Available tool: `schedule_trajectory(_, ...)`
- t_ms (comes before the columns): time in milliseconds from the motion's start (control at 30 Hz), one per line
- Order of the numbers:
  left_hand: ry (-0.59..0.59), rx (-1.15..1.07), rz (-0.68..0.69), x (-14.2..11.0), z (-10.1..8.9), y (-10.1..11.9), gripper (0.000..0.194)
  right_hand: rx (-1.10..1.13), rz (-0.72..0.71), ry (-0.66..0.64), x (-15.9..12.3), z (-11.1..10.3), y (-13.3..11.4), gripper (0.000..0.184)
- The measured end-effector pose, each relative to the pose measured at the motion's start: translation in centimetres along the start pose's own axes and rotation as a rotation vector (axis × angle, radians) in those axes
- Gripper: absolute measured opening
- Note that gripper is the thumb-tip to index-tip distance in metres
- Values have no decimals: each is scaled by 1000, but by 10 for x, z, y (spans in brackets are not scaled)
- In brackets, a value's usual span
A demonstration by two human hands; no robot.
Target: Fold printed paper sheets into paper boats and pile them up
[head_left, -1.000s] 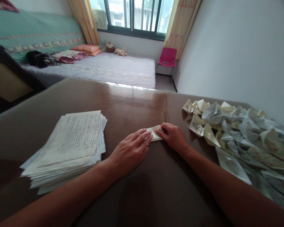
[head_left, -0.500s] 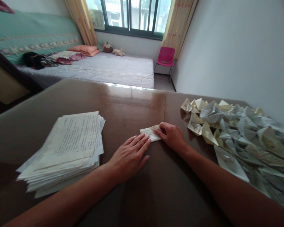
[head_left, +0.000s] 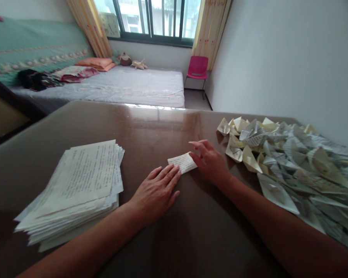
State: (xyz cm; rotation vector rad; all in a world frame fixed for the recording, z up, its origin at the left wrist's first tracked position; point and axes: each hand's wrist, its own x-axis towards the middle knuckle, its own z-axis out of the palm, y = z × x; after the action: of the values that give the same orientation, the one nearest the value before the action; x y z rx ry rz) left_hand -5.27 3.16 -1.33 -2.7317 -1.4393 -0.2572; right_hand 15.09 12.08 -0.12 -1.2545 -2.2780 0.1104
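Observation:
A small folded piece of printed paper (head_left: 185, 162) lies flat on the brown table between my hands. The fingertips of my left hand (head_left: 156, 193) rest on its left end, fingers stretched out and palm down. My right hand (head_left: 210, 160) is at the paper's right end, its thumb by the edge and its index finger raised and extended above the table. Left of my hands is a stack of printed sheets (head_left: 87, 170) with uneven edges. To the right spreads a heap of folded paper boats (head_left: 295, 162), some cream and some greyish white.
The glossy brown table (head_left: 150, 131) reaches toward a bed (head_left: 150, 85) with pillows and soft toys. A pink chair (head_left: 197, 67) stands beyond, near the white wall (head_left: 272, 58). A dark-framed chair back (head_left: 5, 112) is at the left edge.
My right hand has loosened at the paper's right end, and its index finger has lifted and stretched out. My left hand stays on the paper. The whole view has shifted slightly.

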Motion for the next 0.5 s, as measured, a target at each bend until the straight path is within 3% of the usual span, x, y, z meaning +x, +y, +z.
schedule_trajectory(33, 0, 5, -1, 0, 0, 0, 49, -51, -83, -19, -4, -6, -7, 30)
schedule_trajectory(100, 1, 14, -2, 1, 0, 0, 50, -159, -326, -219, -14, -15, -22, 26)
schedule_trajectory(133, 4, 18, -1, 1, 0, 0, 50, -209, -374, -274, -19, -18, -30, 28)
schedule_trajectory(267, 34, 44, 19, 0, 0, -1, 49, -318, -334, -355, -38, -23, -48, 58)
schedule_trajectory(500, 69, 102, 22, -2, -7, 1, 41, -436, -250, -378, -44, -25, -47, 62)
